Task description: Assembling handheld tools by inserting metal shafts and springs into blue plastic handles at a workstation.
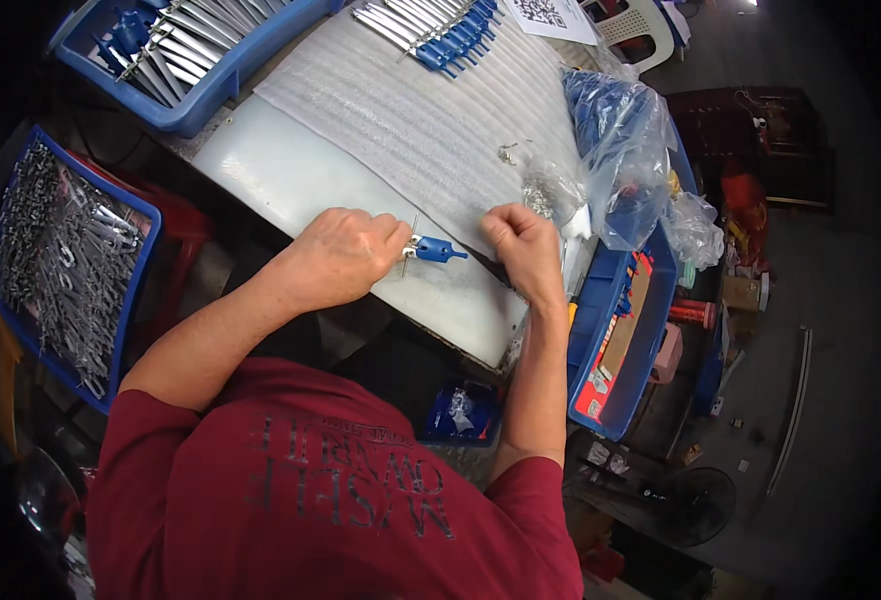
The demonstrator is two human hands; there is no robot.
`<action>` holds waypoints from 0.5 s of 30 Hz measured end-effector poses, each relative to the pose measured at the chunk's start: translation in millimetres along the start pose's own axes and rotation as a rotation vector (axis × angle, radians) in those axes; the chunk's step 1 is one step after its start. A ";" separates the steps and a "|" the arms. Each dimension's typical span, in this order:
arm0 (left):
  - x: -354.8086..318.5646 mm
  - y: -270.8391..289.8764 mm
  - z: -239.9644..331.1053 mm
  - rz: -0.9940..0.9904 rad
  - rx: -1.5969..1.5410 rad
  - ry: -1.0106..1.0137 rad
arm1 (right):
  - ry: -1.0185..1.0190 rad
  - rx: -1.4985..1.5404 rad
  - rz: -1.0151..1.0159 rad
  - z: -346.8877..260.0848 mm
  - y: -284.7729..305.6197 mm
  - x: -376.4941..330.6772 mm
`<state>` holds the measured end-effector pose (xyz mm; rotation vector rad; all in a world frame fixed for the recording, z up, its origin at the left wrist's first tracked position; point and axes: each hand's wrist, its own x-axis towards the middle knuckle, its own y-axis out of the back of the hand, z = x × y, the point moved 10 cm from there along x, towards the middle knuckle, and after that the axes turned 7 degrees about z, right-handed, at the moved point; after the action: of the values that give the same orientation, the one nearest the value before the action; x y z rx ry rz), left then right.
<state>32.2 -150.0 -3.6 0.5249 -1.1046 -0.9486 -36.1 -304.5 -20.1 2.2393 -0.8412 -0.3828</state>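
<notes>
Left hand: the left hand [346, 255] sits in the middle of the frame, on the near edge of the white table [271, 170]. Its fingers are curled and pinch a small tool with a blue handle [431, 249] and a thin metal piece.
Small tool: it lies between the two hands, just above the table's near edge. The blue end points to the right of the frame, toward the other hand.
Right hand: the right hand [523, 245] is just right of the middle. It is closed in a fist. I cannot tell if something is inside it. It is just beside the blue end of the tool.
Foam sheet: a ribbed white foam sheet [431, 120] covers the table above the hands.
Row of tools: a row of finished tools with blue handles [441, 28] lies at the top middle.
Upper left bin: a blue bin of metal pieces [186, 55].
Left bin: a blue bin of small metal parts [66, 265] at the left edge.
Plastic bag: a clear bag of blue parts [616, 145] at the upper right, beside the right hand.
Right bin: a blue bin [616, 340] below the bag.
</notes>
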 end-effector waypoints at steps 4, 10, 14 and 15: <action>0.2 1.4 0.9 -0.006 0.002 0.000 | -0.091 -0.079 0.269 24.1 38.7 33.4; 1.7 4.8 0.9 0.005 -0.032 0.008 | 0.291 -0.466 0.399 -2.3 38.8 61.1; 2.5 3.6 0.8 0.002 -0.032 0.003 | 0.308 -0.559 0.329 10.8 28.4 72.6; 2.5 3.1 0.9 -0.003 -0.032 0.002 | 0.359 -0.587 0.340 6.8 26.9 71.8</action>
<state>32.8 -150.4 0.4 0.5015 -1.0854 -0.9671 1.8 -370.5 -8.0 1.5267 -0.7721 -0.0459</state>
